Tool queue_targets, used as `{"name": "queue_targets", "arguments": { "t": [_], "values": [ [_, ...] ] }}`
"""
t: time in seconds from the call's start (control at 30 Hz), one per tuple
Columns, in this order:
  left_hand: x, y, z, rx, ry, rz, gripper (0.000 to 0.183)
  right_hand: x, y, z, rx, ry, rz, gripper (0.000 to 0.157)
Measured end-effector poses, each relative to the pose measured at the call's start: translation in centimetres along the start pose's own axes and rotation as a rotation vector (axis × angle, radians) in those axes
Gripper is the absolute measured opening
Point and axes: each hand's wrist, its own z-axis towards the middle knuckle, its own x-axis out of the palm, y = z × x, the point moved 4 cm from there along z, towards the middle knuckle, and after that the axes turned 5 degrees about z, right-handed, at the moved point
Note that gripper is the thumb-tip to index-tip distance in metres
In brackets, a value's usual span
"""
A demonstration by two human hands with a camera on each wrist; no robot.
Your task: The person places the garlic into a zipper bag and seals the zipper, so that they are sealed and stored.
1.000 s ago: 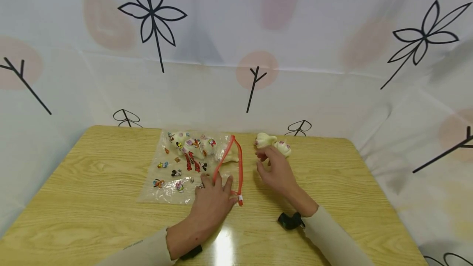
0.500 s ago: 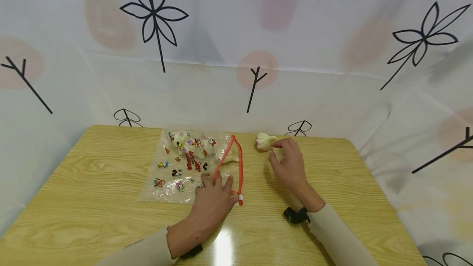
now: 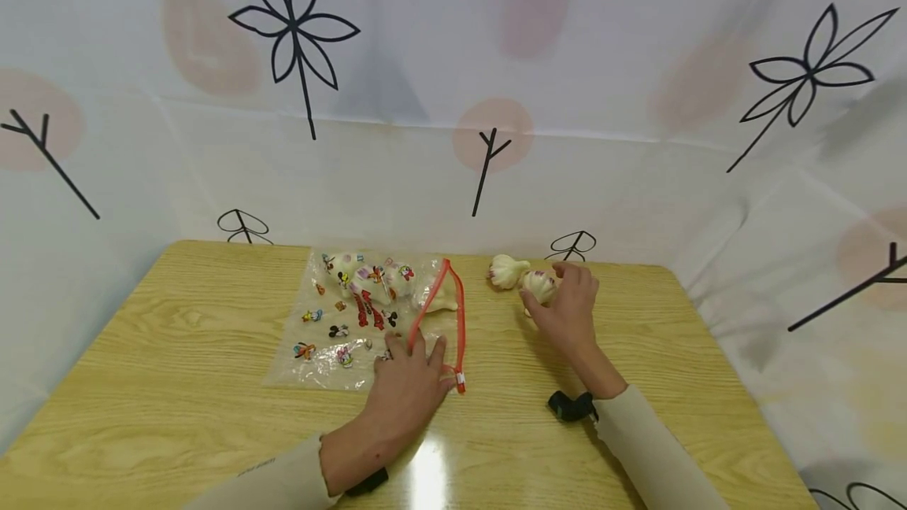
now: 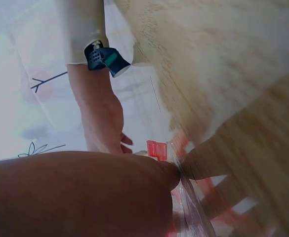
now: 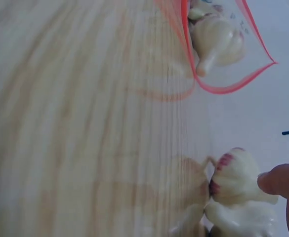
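Note:
A clear zip bag [image 3: 319, 368] with cartoon prints and a red zip edge [image 3: 462, 321] lies flat, several garlic bulbs [image 3: 368, 282] inside. My left hand [image 3: 407, 380] rests on its lower right part, fingers spread near the zip; the left wrist view shows that hand [image 4: 85, 192] close up against the plastic. To the right of the bag, my right hand [image 3: 572, 313] has thumb and fingers on either side of a garlic bulb [image 3: 538, 286]. Beside it lies another bulb [image 3: 505, 271]. In the right wrist view the thumb [image 5: 277, 180] overlaps the purple-marked bulb [image 5: 233, 173].
The wooden table [image 3: 177, 415] meets a white patterned cloth [image 3: 397, 187] at the back and sides. The bag mouth [image 5: 233, 89] faces the loose bulbs. A dark wrist device [image 3: 570, 406] sits on my right wrist.
My right hand moves right and away from the left loose bulb, then its fingers come round the right bulb, which shows again. The left hand and bag stay put.

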Motion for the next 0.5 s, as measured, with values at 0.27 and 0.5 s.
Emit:
{"name": "queue_targets", "arguments": {
  "t": [0.27, 0.5],
  "values": [
    [0.2, 0.0, 0.0, -0.005, -0.012, 0.005, 0.064, 0.1, -1.3, 0.0, 0.212, 0.114, -0.030, 0.083],
    [0.2, -0.1, 0.0, -0.008, -0.015, 0.011, 0.063, 0.4, -2.2, -0.1, 0.307, 0.195, -0.009, 0.079]
  ]
}}
